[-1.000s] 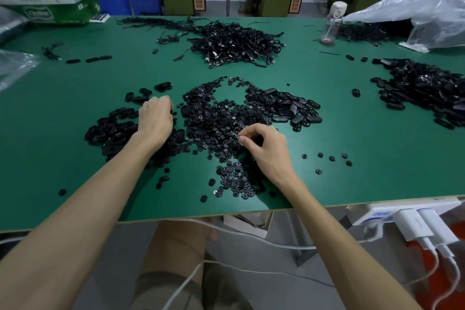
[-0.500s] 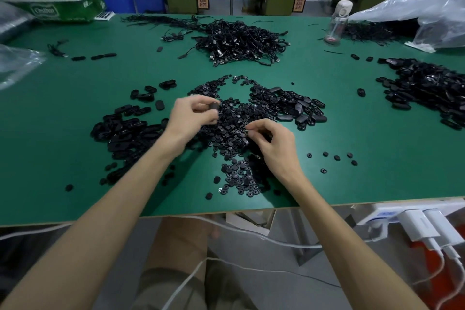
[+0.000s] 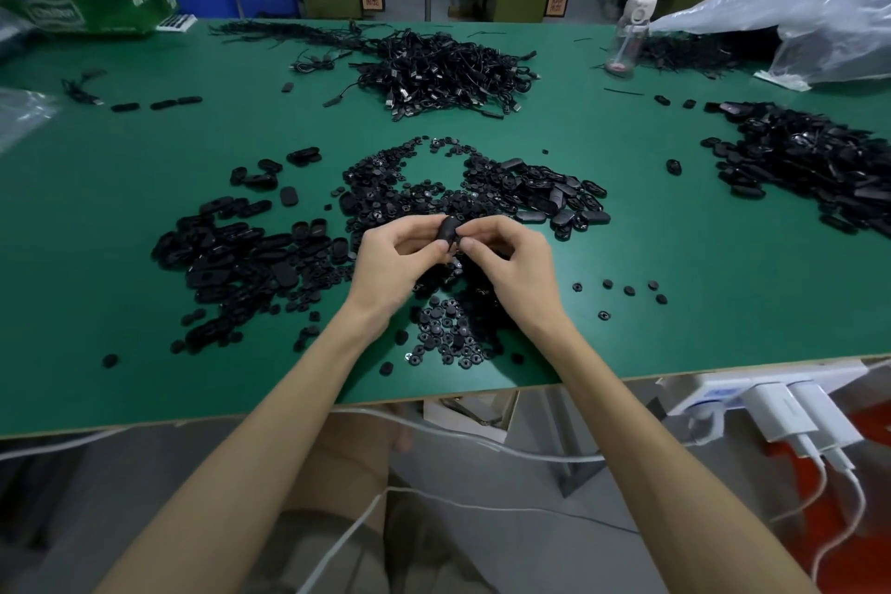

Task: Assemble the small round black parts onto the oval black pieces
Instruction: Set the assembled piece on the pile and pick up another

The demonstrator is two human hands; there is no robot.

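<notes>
Head camera shows the left hand (image 3: 390, 256) pinching an oval black piece (image 3: 447, 231) above the heap of small round black parts (image 3: 446, 333). The right hand (image 3: 511, 256) has its fingertips closed against the piece's edge; whether they hold a round part is hidden. A misaligned press could pop the part loose into the heap.

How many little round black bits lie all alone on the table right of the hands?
6: five bits in a loose row, and one nearer the table's edge. None looks hidden.
</notes>
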